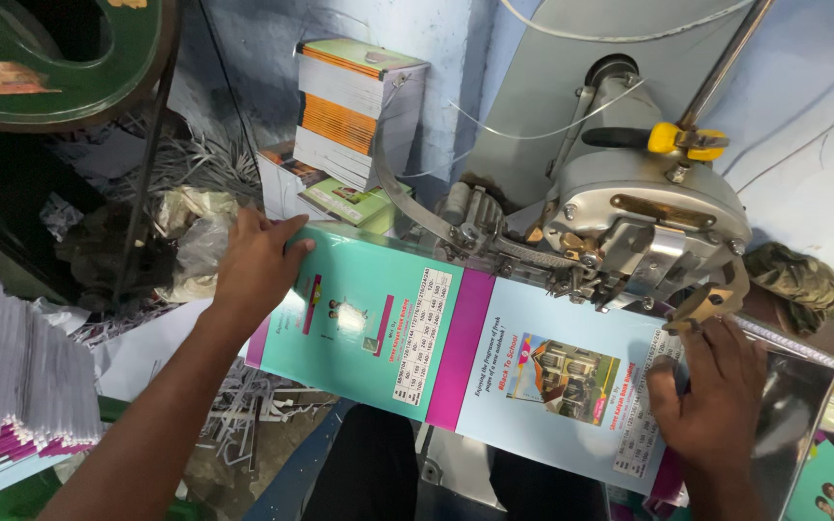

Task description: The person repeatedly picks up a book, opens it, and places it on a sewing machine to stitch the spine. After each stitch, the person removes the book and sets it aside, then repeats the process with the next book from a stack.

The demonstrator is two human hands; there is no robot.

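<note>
Notebook cover sheet (456, 347), glossy, turquoise and pale blue panels split by a magenta spine band, lies draped open across the saddle of a wire stitching machine, running from 10 o'clock down to 4 o'clock through the middle of the view. Left hand (255, 265) at 9 o'clock of the sheet, palm down, fingers spread flat on the turquoise end and its far edge; pressing, not closed around it. Right hand (711, 391) at 4 o'clock, flat on the pale blue end, thumb laid across the printed table, fingers extended; also pressing rather than clasping. Stitcher head (644, 227), grey metal with brass fittings, sits directly over the sheet's far edge at 1 o'clock, its foot just above the sheet near the right fingertips. A yellow-handled clamp (687, 140) rides on the rod above the head at 1 o'clock. Metal band (407, 198) curves in from 12 o'clock toward the head. Stack of bound notebooks (359, 111) stands against the blue wall at 11 o'clock, more covers lying below it. Trimmed paper strips (243, 410) litter the surface at 7 o'clock. Pile of white sheets with magenta edges (16, 371) at 8 o'clock. Green wheel (60, 58) at 10 o'clock, top corner.
</note>
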